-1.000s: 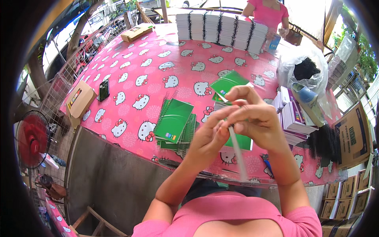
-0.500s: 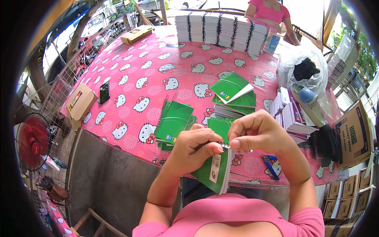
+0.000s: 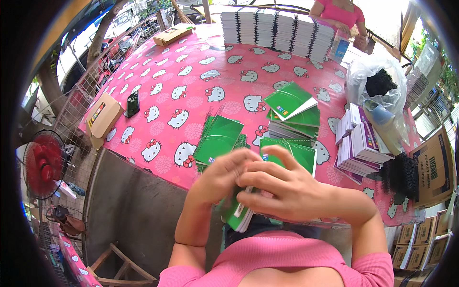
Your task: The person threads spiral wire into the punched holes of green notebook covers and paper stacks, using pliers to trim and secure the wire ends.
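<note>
A small green spiral notebook (image 3: pixel 237 216) hangs tilted below my hands, close to my body, its white page edges facing down and right. My left hand (image 3: pixel 221 176) is closed at its upper part, blurred by motion. Across from it, my right hand (image 3: pixel 291 191) curls over the notebook's top, thumb low and index finger raised; the fingertips meet the left hand. Both hands hide the notebook's spine. Just beyond them lie a stack of green notebooks (image 3: pixel 217 138) on the left, another green notebook (image 3: pixel 299 155) on the right, and a fanned green pile (image 3: pixel 291 103) behind it.
Purple-edged notebooks (image 3: pixel 361 143), black coils (image 3: pixel 399 174) and a plastic bag (image 3: pixel 375 86) occupy the right side. White spiral-bound stacks (image 3: pixel 277 31) line the back, near another person (image 3: pixel 342 19). A phone (image 3: pixel 132 104) and an open carton (image 3: pixel 103 119) rest at left.
Both hands have drawn the notebook down and left, and my right hand has gone from pinching at its spine to curling over its top. My right forearm now covers the blue-handled pliers.
</note>
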`<act>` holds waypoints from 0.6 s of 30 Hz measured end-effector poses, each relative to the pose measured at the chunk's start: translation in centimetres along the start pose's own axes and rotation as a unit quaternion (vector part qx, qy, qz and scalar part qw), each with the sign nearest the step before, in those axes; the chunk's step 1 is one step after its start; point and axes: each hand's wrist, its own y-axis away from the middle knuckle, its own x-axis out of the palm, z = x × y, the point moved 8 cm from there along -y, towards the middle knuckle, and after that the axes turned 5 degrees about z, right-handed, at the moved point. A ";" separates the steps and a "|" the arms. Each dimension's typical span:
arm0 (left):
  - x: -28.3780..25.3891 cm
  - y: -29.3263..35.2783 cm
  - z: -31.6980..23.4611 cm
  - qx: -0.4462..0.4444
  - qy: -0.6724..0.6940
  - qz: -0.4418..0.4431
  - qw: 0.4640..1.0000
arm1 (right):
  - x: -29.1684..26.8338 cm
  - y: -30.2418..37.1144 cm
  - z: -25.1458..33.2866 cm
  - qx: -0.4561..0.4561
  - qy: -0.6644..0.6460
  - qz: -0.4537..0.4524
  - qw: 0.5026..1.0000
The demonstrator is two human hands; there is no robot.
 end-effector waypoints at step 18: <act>-4.2 -0.8 1.6 -0.061 -0.647 -0.210 0.730 | -2.7 15.7 -12.1 0.537 -0.041 0.011 0.843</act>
